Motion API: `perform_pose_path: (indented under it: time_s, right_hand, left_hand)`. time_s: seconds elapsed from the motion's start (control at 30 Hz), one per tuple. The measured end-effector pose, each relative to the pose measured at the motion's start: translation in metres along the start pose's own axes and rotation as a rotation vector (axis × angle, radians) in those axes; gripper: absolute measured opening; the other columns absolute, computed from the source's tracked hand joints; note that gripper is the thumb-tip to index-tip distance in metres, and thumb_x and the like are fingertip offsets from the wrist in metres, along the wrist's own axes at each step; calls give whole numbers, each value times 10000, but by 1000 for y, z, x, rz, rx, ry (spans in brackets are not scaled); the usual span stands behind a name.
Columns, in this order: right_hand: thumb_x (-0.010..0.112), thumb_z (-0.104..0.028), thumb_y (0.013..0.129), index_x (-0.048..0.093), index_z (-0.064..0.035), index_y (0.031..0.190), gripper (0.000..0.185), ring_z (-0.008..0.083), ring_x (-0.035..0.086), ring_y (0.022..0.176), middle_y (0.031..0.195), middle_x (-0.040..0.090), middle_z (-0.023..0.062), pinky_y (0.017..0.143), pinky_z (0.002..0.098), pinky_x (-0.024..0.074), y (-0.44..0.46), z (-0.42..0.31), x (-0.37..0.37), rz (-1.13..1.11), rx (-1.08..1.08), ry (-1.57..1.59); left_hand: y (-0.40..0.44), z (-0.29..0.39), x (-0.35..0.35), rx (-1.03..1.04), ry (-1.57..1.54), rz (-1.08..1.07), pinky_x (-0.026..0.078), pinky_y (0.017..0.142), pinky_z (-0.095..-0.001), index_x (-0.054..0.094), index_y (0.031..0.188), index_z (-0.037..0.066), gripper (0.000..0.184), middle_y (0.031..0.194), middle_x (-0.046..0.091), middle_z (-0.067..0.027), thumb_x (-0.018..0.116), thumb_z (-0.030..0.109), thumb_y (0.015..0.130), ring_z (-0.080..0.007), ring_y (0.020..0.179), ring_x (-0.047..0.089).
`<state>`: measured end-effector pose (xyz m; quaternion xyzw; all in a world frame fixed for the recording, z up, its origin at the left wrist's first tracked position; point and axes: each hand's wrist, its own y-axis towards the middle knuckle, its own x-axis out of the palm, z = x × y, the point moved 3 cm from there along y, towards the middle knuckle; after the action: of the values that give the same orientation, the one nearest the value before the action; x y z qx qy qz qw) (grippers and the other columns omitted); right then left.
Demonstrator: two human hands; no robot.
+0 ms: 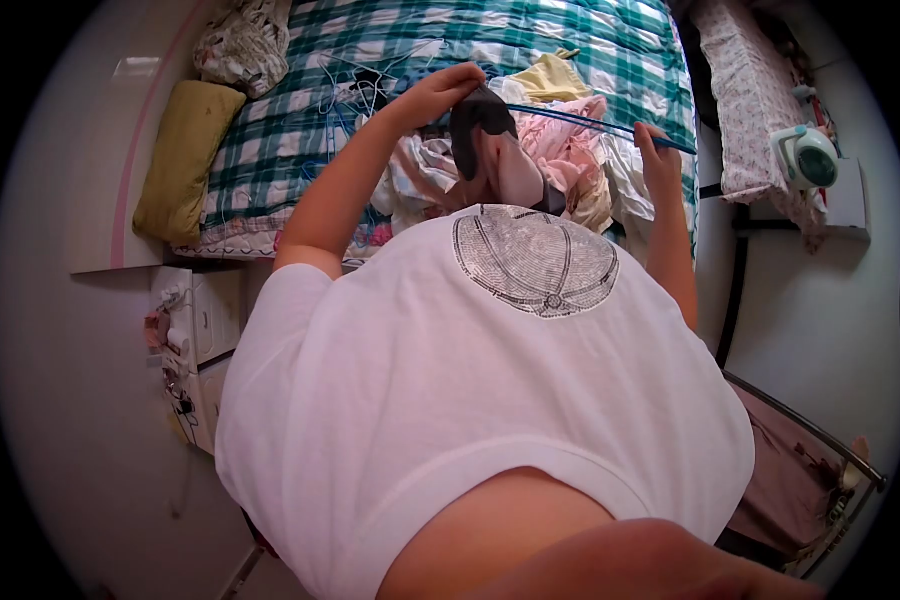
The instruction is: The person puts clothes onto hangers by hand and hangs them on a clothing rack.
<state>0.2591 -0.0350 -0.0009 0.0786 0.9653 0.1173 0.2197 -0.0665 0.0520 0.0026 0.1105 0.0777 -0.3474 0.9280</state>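
My left hand (444, 92) is closed on the upper end of a dark grey and pale pink garment (492, 150), which hangs down in front of my chest. My right hand (658, 150) is closed round the right part of a blue hanger (580, 120). The hanger stretches left from it to the top of the garment; whether it is inside the cloth I cannot tell. Behind and beside the garment lie pink clothes (562, 145), a yellow cloth (550, 78) and white cloth (625, 180) on the bed.
Several loose hangers (342, 100) lie on the green plaid bed (390, 30) at the left. An olive pillow (185, 150) and a patterned bundle (245, 45) are at its left edge. A small fan (815, 160) stands at the right.
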Motion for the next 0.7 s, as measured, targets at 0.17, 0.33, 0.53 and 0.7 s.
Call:
perform_pose_path:
  time_s: [0.17, 0.33, 0.53, 0.7]
  right_hand:
    - [544, -173, 830, 525, 1, 694, 222, 224, 442, 556, 608, 470, 95, 546, 281, 348, -2, -42, 4, 128, -416, -308]
    - [552, -154, 822, 526, 7, 691, 209, 230, 457, 575, 612, 479, 87, 553, 300, 348, -4, -30, -3, 167, -394, -302]
    - [549, -150, 831, 522, 18, 697, 216, 220, 456, 575, 609, 474, 84, 557, 292, 346, -8, -21, -6, 53, -296, -177]
    - [552, -241, 830, 577, -14, 764, 237, 239, 492, 552, 619, 527, 97, 521, 307, 368, -7, -10, 11, -74, -103, -148]
  left_hand:
    - [-2, 18, 9, 61, 242, -33, 385, 740, -224, 504, 967, 38, 123, 825, 519, -25, 455, 107, 877, -93, 812, 478]
    - [-4, 12, 6, 66, 184, -24, 378, 751, -219, 503, 971, 33, 121, 869, 522, -23, 448, 86, 877, -96, 834, 470]
    - [-6, 4, 2, 41, 122, 1, 354, 781, -195, 494, 980, 35, 124, 915, 481, 7, 419, 44, 881, -68, 870, 432]
    - [2, 9, 13, -56, 154, -165, 356, 805, -218, 491, 964, 37, 117, 927, 477, -7, 408, 52, 882, -85, 886, 435]
